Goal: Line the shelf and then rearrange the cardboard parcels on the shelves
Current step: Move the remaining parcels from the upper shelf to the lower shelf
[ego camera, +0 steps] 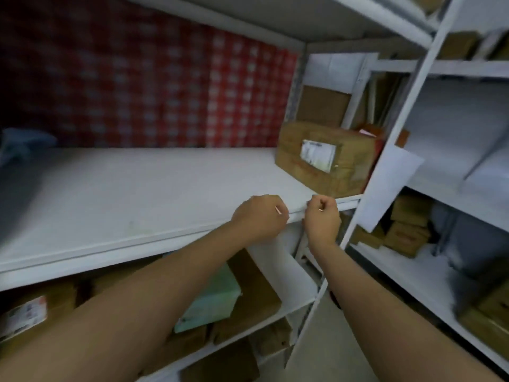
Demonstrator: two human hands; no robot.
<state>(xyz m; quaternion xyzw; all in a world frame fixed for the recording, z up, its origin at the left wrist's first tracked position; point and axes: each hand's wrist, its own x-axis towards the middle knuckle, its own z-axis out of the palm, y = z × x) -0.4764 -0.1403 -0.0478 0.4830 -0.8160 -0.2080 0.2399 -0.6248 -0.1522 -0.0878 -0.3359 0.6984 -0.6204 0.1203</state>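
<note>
A white liner sheet (143, 188) covers the middle shelf in front of me. Both hands sit at its front right edge. My left hand (260, 216) is closed on the liner's edge over the shelf lip. My right hand (321, 219) pinches the same edge a little further right, close to the white upright post (385, 150). A brown cardboard parcel (327, 161) with a white label stands at the shelf's right end, just behind my right hand. Part of the liner hangs down below my hands.
A red and white patterned wall (154, 86) backs the shelf. Several cardboard parcels and a pale green box (212, 299) fill the shelf below. A second rack (451, 188) at right holds more parcels. A white sheet (388, 186) hangs from the post. Grey floor shows bottom middle.
</note>
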